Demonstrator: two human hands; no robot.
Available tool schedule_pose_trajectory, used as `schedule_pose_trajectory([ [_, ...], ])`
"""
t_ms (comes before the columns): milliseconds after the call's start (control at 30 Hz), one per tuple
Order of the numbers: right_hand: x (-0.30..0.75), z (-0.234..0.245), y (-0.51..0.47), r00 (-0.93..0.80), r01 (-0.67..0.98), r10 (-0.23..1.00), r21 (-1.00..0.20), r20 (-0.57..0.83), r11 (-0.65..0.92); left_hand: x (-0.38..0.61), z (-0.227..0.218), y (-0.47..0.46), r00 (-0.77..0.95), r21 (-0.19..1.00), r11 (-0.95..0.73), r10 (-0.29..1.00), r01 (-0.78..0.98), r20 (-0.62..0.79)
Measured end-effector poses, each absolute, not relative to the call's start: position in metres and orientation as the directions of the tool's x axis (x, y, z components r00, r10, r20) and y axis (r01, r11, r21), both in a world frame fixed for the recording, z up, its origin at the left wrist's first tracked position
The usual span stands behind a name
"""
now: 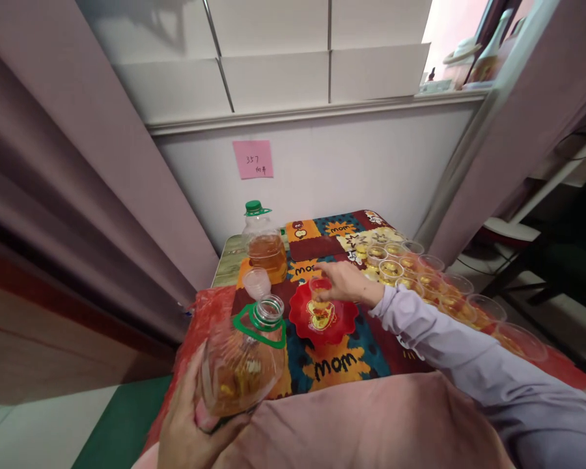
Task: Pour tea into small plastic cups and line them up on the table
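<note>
My left hand (pixel 183 407) grips the lower side of a large clear plastic jug (pixel 247 378) with a green handle. The jug has no cap on its mouth and amber liquid low inside. My right hand (pixel 348 283) has its fingers around the rim of a small clear plastic cup (pixel 319 290). That cup is at the back part of a red scalloped plate (pixel 300 326), to the right of the jug. Between the jug and a second, green-capped jug (pixel 266 255) stand clear plastic cups (pixel 256 284), seemingly stacked.
Rows of clear cups with yellowish liquid (pixel 391 268) stand on the table's right side, close to my right forearm. A patterned mat (pixel 317 249) and red plastic sheet (pixel 188 339) cover the table. Behind is a white wall (pixel 342 156) with a pink note (pixel 252 159).
</note>
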State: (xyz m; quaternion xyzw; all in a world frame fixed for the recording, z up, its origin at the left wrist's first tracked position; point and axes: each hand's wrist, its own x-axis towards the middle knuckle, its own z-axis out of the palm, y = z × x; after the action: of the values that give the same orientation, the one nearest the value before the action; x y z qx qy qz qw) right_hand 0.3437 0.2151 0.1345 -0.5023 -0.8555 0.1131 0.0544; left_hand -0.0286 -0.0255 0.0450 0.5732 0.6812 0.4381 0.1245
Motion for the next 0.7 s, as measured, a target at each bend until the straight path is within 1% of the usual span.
schedule_pose_trajectory([
  [133,0.372,0.159,0.259,-0.403,0.883,0.914,-0.245,0.043,0.401,-0.028,0.044,-0.026,-0.265,0.682,-0.077,0.885,0.727,0.383],
  [267,0.397,0.164,0.305,-0.319,0.928,0.945,-0.177,0.071,0.327,-0.028,0.042,-0.026,-0.245,0.643,-0.091,0.876,0.760,0.414],
  [500,0.421,0.121,0.342,-0.268,0.961,0.963,-0.062,0.034,0.269,-0.048,0.028,-0.030,-0.235,0.636,-0.057,0.901,0.770,0.365],
  [567,0.424,0.107,0.345,-0.261,0.964,0.965,-0.042,0.028,0.262,-0.047,0.029,-0.030,-0.208,0.626,-0.078,0.906,0.776,0.370],
  [700,0.429,0.089,0.348,-0.269,0.963,0.963,-0.011,0.019,0.269,-0.035,0.032,-0.030,-0.194,0.625,-0.131,0.884,0.770,0.425],
])
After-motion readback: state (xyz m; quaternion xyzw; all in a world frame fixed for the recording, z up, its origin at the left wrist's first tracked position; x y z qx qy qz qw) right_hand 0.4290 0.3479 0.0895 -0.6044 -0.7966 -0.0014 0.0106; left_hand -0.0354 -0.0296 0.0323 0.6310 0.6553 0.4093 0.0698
